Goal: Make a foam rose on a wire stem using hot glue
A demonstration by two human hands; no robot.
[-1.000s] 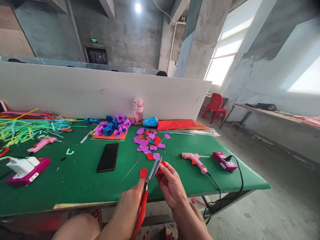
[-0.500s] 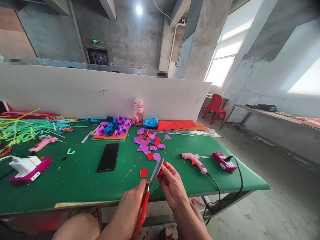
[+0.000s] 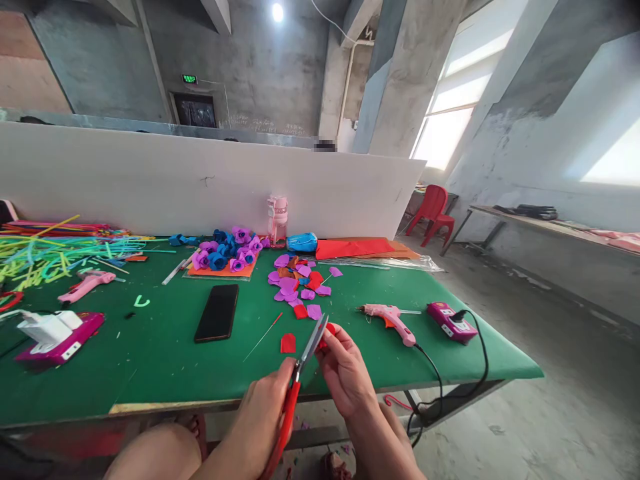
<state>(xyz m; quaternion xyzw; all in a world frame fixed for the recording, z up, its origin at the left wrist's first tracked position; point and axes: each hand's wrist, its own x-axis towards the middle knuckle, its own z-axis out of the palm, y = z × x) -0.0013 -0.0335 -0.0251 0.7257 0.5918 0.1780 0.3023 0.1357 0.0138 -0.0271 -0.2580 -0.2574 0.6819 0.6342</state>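
My left hand is closed round the red handles of a pair of scissors, whose grey blades point up and to the right. My right hand pinches a small red felt piece right against the blades, just above the near edge of the green table. A cut red piece lies on the table just left of the blades. Beyond it lies a pile of purple, red and orange petals.
A black phone lies left of centre. To the right lie a pink glue gun and a pink power strip with a black cable. Felt flowers, a pink bottle, coloured sticks, another glue gun and a white divider board stand behind.
Both hands stay at the table's near edge with the scissors against the red piece. The scissors have shifted slightly to the right; nothing on the table has moved.
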